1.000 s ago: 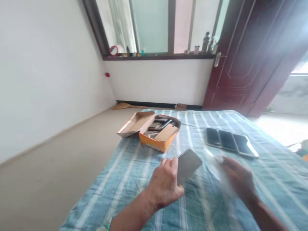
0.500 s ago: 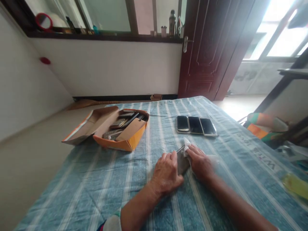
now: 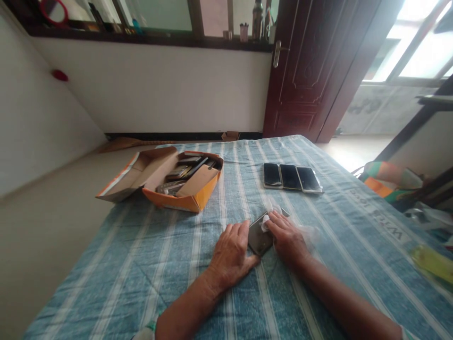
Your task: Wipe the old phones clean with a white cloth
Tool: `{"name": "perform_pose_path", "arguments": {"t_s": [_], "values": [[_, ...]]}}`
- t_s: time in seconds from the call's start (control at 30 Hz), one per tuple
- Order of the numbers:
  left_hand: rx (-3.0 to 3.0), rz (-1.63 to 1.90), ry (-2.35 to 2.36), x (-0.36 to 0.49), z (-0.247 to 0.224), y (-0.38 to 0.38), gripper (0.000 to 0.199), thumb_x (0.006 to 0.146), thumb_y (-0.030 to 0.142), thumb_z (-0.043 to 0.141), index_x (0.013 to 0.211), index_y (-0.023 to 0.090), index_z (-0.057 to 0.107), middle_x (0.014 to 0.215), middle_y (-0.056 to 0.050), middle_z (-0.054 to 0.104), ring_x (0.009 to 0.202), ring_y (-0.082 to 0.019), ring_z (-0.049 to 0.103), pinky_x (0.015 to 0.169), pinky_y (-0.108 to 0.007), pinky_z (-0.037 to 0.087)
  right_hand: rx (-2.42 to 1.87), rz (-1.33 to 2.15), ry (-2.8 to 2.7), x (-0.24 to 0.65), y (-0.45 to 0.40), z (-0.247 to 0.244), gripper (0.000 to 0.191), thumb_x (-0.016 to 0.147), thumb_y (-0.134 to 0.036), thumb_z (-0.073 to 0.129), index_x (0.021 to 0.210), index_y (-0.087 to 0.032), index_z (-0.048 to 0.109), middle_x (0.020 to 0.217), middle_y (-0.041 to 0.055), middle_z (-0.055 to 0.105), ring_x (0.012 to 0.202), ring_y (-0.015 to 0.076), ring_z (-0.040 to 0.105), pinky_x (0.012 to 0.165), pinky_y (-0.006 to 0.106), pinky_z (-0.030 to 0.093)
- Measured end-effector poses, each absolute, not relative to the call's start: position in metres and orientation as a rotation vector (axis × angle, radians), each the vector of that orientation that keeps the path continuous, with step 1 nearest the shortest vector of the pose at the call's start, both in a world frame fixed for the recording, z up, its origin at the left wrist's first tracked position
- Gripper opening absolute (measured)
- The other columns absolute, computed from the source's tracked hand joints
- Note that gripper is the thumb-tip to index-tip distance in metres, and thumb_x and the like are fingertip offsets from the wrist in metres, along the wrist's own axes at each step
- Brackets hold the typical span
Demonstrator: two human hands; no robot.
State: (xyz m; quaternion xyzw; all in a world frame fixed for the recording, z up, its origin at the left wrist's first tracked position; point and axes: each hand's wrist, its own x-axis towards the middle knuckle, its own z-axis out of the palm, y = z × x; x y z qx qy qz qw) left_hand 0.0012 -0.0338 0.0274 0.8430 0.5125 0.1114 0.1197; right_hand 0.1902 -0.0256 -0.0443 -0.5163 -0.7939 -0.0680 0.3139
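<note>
A dark grey smartphone lies at a slant on the striped blue bedspread. My left hand grips its left end, thumb at the near edge and fingers at the far edge. My right hand presses a thin white tissue onto the phone's surface; its fingers are bunched over the tissue, and a loose part trails out to the right. Beyond my hands, three phones lie side by side with dark screens up: a left one, a middle one and a right one.
An orange cardboard box with its lid folded open stands to the left, holding several phones and a cardboard piece. A yellow item lies at the right edge. Behind are a white wall and a dark red door.
My right hand has slid the tissue across the phone. The phone and my left hand have shifted slightly left, and more of the phone shows. The camera view has tilted down a little.
</note>
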Motion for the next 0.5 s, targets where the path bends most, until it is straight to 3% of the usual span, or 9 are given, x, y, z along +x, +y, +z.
{"name": "perform_pose_path", "arguments": {"t_s": [0.13, 0.5], "values": [[2.485, 0.409, 1.521, -0.002, 0.020, -0.032, 0.054, 0.073, 0.034, 0.065, 0.121, 0.014, 0.048, 0.107, -0.011, 0.061, 0.105, -0.029, 0.055, 0.094, -0.041, 0.046, -1.291, -0.062, -2.142, 0.173, -0.036, -0.041, 0.039, 0.083, -0.002, 0.039, 0.110, -0.013, 0.065, 0.128, 0.0151, 0.060, 0.127, 0.0269, 0.049, 0.106, 0.046, 0.040], [2.515, 0.514, 1.464, -0.009, 0.007, -0.027, 0.054, 0.068, 0.018, 0.059, 0.121, 0.014, 0.046, 0.108, -0.010, 0.060, 0.105, -0.027, 0.055, 0.095, -0.042, 0.045, -1.100, 0.327, -2.250, 0.151, -0.044, -0.029, 0.040, 0.088, -0.008, 0.044, 0.123, -0.020, 0.059, 0.139, 0.0091, 0.052, 0.134, 0.0236, 0.040, 0.111, 0.044, 0.033]]}}
